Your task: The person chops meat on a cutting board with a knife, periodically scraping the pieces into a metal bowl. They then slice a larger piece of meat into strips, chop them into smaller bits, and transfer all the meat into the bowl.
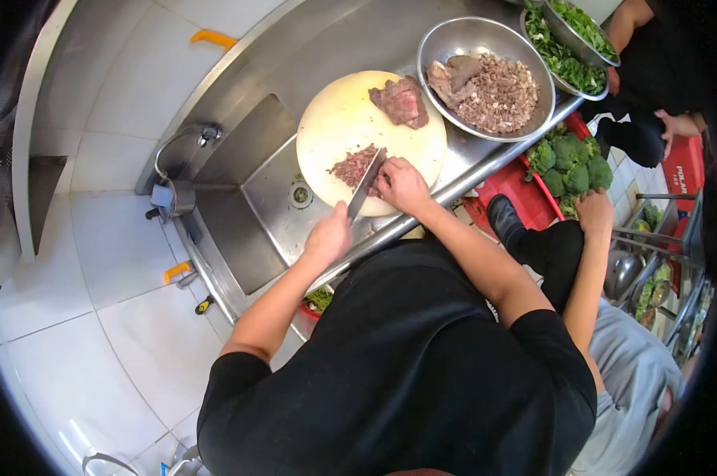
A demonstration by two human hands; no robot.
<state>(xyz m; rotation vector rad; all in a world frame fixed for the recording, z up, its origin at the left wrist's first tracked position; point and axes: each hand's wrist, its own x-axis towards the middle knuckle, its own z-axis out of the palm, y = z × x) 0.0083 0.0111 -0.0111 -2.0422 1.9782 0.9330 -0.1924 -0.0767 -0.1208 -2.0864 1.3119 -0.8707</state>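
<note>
My left hand (329,238) is wrapped round the handle of a kitchen knife (364,187), whose blade stands over a round cutting board (326,107). Just right of the blade, my right hand (403,187) presses bent fingers on a piece of meat, mostly hidden under them. Small chopped meat bits (350,167) lie in a pile on the blade's left side. A larger cooked-looking slab of meat (400,101) rests on the board's upper right part. Beside the board stands a steel bowl (545,111) with diced meat (505,95) and some bigger pieces.
The board sits across a steel sink (255,186) with a faucet (207,135) at left. Bowls of chopped greens (557,59) stand at upper right. Close on my right, another person's hand (595,213) is by broccoli (568,163) in a red crate (525,198); more people's arms show beyond.
</note>
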